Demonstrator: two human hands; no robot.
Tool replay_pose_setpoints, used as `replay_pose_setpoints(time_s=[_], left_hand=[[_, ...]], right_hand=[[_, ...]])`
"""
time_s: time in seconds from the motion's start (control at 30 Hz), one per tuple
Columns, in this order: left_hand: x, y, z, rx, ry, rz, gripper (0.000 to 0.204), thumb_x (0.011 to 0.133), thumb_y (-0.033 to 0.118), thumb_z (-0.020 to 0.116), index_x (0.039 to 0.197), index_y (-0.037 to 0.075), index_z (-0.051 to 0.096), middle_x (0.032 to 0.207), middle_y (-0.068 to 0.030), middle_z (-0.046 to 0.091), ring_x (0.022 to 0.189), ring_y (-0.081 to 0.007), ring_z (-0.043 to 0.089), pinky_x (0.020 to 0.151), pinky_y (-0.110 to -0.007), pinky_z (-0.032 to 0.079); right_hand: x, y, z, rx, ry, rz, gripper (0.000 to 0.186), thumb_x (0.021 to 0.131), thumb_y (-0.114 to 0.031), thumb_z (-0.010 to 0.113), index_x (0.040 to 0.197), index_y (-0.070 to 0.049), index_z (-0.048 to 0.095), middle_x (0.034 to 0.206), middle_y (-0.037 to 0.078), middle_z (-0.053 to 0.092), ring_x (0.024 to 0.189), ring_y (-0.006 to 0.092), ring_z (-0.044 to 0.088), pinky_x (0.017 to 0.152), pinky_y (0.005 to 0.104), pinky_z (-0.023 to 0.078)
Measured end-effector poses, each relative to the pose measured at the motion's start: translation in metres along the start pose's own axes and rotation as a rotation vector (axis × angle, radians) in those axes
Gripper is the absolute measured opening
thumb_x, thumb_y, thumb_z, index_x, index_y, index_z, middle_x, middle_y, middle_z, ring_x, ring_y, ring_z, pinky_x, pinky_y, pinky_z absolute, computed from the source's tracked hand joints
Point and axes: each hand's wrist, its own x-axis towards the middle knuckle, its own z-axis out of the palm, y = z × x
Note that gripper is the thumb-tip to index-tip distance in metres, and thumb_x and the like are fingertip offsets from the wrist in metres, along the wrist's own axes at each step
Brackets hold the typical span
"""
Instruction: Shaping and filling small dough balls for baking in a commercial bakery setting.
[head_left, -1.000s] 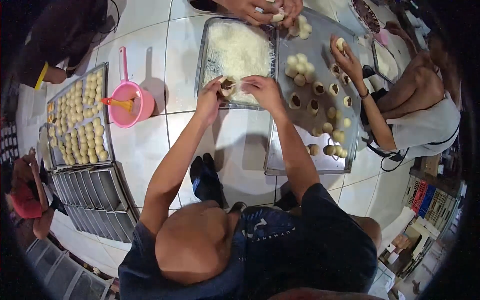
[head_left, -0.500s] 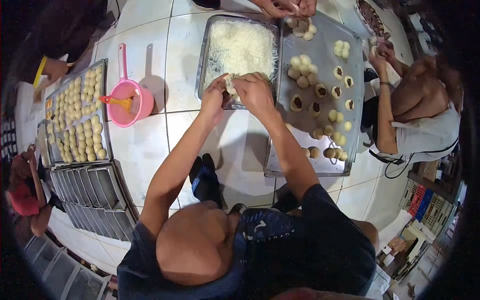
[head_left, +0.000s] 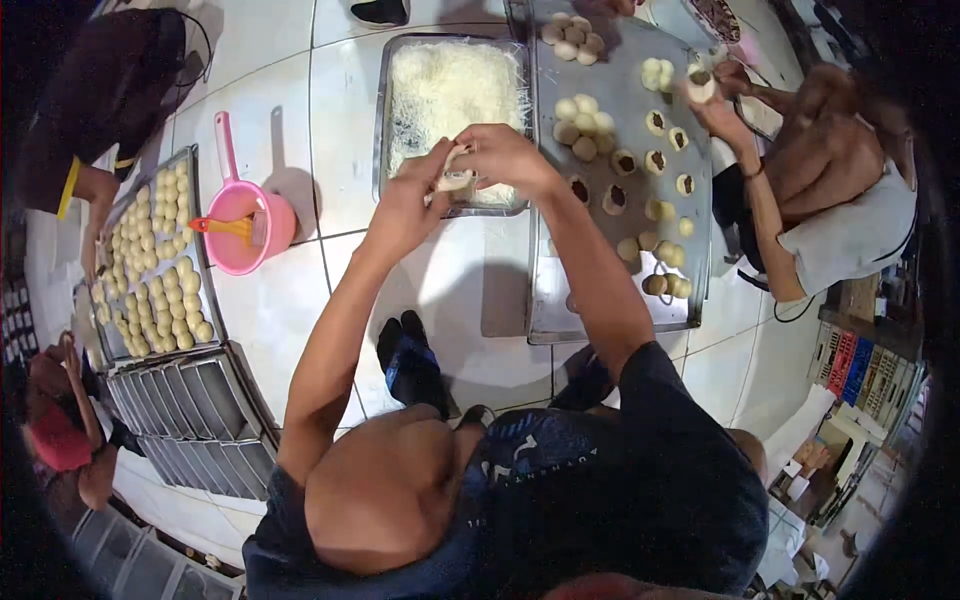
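Above the near edge of a metal tray (head_left: pixel 381 130) heaped with pale shredded cheese (head_left: pixel 455 90), my two hands meet around a piece of pale dough (head_left: pixel 456 181). My left hand (head_left: pixel 412 198) grips it from the left, thumb raised. From the right, my right hand (head_left: pixel 508 160) curls its fingers over the same dough and hides part of it. To the right, a larger metal tray (head_left: pixel 560 310) carries clusters of round dough balls (head_left: pixel 586 125) and several flattened dough pieces topped with dark filling (head_left: pixel 614 200).
A pink dipper (head_left: pixel 283 222) with an orange-handled brush (head_left: pixel 235 229) stands left on the tiled floor. Beyond it lies a tray of dough balls (head_left: pixel 165 300), beside stacked metal pans (head_left: pixel 200 390). One co-worker (head_left: pixel 840 240) sits at right holding filled dough; others are at left.
The dough between my hands looks opened out more, and my hands have shifted slightly left and down. At left, a co-worker's arm reaches further down to the dough-ball tray. The whole view has shifted.
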Motion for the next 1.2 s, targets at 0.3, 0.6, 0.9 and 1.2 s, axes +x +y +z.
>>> replay_pose_setpoints(time_s=[0.3, 0.6, 0.9, 1.2], left_hand=[[-0.009, 0.021, -0.038, -0.25, -0.002, -0.199, 0.04, 0.084, 0.012, 0.071, 0.121, 0.001, 0.062, 0.102, -0.0112, 0.064, 0.082, -0.0172, 0.059, 0.074, -0.025, 0.049], [-0.016, 0.048, -0.005, -0.581, 0.385, -0.367, 0.032, 0.091, 0.014, 0.063, 0.12, 0.0, 0.063, 0.105, -0.0067, 0.063, 0.086, -0.0126, 0.055, 0.075, -0.023, 0.044], [-0.017, 0.029, -0.029, -0.277, 0.102, -0.077, 0.033, 0.093, 0.01, 0.061, 0.124, 0.001, 0.061, 0.109, -0.0078, 0.065, 0.088, -0.0122, 0.057, 0.076, -0.021, 0.046], [-0.026, 0.055, -0.01, -0.684, 0.305, -0.249, 0.036, 0.09, 0.008, 0.064, 0.124, -0.004, 0.06, 0.115, -0.0121, 0.067, 0.091, -0.0122, 0.061, 0.078, -0.019, 0.049]], right_hand=[[-0.073, -0.005, 0.018, -0.065, -0.005, -0.535, 0.032, 0.08, -0.006, 0.071, 0.11, 0.005, 0.066, 0.089, 0.01, 0.07, 0.072, 0.0169, 0.063, 0.066, 0.0265, 0.051], [-0.071, 0.012, 0.054, -0.07, 0.309, -0.755, 0.027, 0.079, -0.003, 0.072, 0.106, -0.001, 0.071, 0.1, 0.009, 0.069, 0.07, 0.014, 0.06, 0.062, 0.0228, 0.047], [-0.077, 0.016, 0.042, -0.231, 0.298, -0.92, 0.022, 0.078, -0.001, 0.073, 0.1, -0.002, 0.073, 0.1, 0.01, 0.07, 0.073, 0.0139, 0.062, 0.063, 0.0208, 0.048], [-0.074, 0.021, 0.042, 0.358, 0.192, -0.486, 0.019, 0.078, -0.001, 0.074, 0.096, -0.002, 0.074, 0.089, 0.008, 0.07, 0.072, 0.0115, 0.061, 0.064, 0.0201, 0.048]])
